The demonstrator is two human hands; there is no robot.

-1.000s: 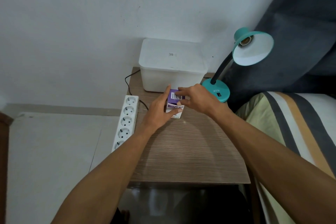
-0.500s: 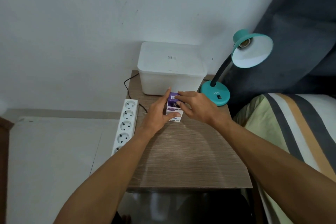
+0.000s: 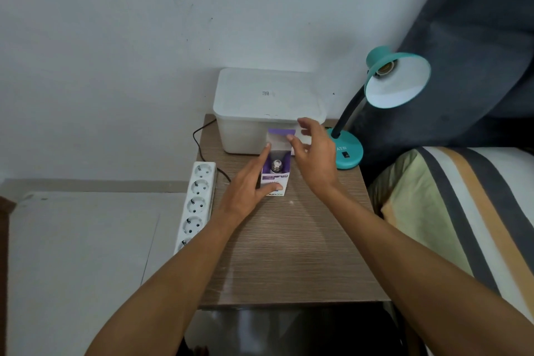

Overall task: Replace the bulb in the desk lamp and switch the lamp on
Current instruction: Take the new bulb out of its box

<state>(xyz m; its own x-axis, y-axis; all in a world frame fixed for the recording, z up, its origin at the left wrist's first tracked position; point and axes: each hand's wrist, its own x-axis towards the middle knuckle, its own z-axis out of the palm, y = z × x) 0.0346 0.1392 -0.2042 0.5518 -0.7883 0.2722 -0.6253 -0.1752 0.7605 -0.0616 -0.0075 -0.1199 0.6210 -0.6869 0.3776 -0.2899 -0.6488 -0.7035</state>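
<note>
A purple and white bulb box (image 3: 276,182) stands on the wooden table (image 3: 289,254), its top flap raised. Inside, the metal screw base of a bulb (image 3: 276,165) shows. My left hand (image 3: 248,188) grips the box from its left side. My right hand (image 3: 315,153) hovers just right of the box with fingers apart, fingertips at the lifted flap. The teal desk lamp (image 3: 396,81) stands at the table's back right; its shade faces me and the socket inside holds no bulb. A black switch sits on the lamp base (image 3: 348,153).
A white lidded plastic bin (image 3: 268,104) sits against the wall behind the box. A white power strip (image 3: 196,205) lies along the table's left edge with a black cable. A striped bed (image 3: 462,211) and dark fabric lie to the right.
The box's top flap was closed and now stands open, showing the bulb's base. My right hand has lifted off the box top and spread its fingers. My left hand still holds the box.
</note>
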